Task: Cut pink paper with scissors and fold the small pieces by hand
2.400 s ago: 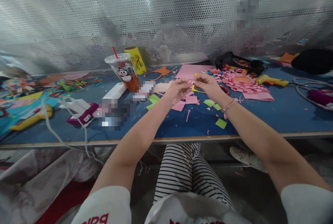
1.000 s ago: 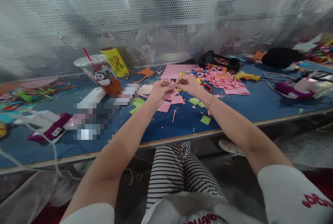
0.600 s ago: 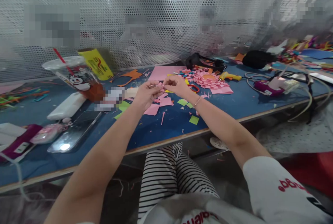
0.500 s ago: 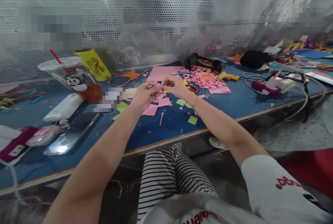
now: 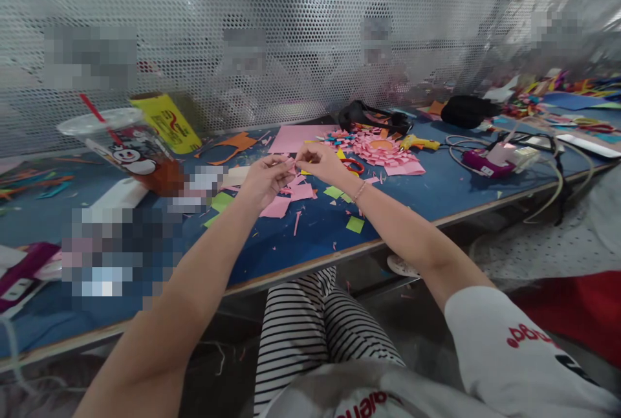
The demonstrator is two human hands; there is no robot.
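Small pink paper piece [image 5: 292,166], partly hidden by fingers, shape unclear; above blue table [image 5: 262,246], near side of flat pink sheet [image 5: 298,137]. Left hand [image 5: 264,181] pinches it, fingers half-curled; right hand [image 5: 318,162] nearly closed at its right edge, grip unclear.

Shirt front: your shirt front [image 5: 371,402] carries red letters; "alen" can be made out, the ends cut off by folds and the lower edge of view.
Right sleeve: your right sleeve [image 5: 514,347] bears slanted red letters, apparently "aga", with a red dot alongside; a black mark sits further along, not readable to you.
Yellow pack: the yellow pack [image 5: 171,123] shows dark print and a red curved mark; too small to read.
Drink cup: the drink cup [image 5: 129,154] displays a printed snowman figure; you can read no words there.
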